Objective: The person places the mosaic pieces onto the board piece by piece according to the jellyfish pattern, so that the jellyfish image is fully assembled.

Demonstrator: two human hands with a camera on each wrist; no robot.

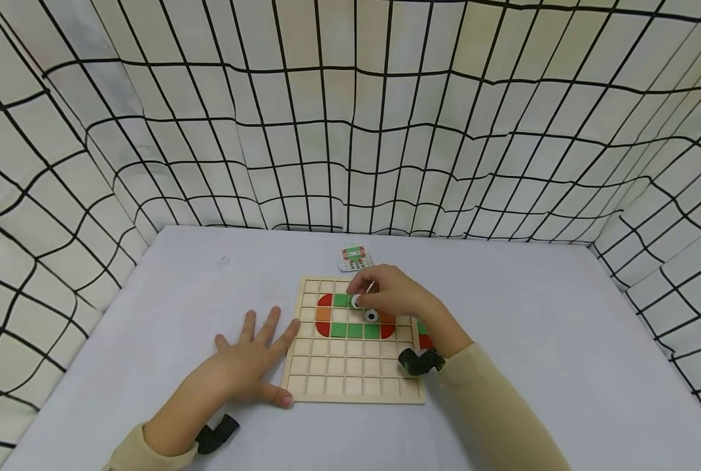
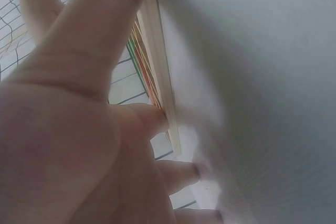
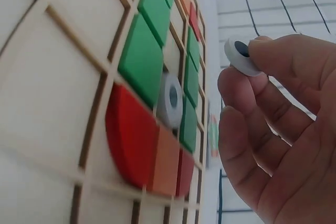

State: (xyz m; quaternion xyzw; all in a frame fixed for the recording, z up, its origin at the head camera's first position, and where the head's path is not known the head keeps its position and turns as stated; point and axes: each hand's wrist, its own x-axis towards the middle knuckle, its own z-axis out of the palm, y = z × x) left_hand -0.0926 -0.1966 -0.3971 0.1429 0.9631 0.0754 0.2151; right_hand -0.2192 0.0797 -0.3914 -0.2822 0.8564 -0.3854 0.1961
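My right hand (image 1: 394,291) pinches a white disc with a black dot, an eye piece (image 3: 242,59), between thumb and fingers above the board's upper rows. Beneath it lies a wooden grid board (image 1: 356,367). Green square tiles (image 1: 347,330), orange tiles (image 1: 323,314) and rounded red corner tiles (image 1: 323,329) form a ring on it. Inside that ring, toward its right end, sits a second eye piece (image 1: 371,316). With fingers spread, my left hand (image 1: 241,369) rests at the board's left side, its thumb and fingertips against the wooden edge (image 2: 157,59).
A small picture card (image 1: 354,256) showing a similar pattern lies beyond the board. More red and green pieces (image 1: 425,339) lie along the board's right side, partly hidden by my right wrist. Black netting (image 1: 356,124) over white walls encloses the white table (image 1: 533,314).
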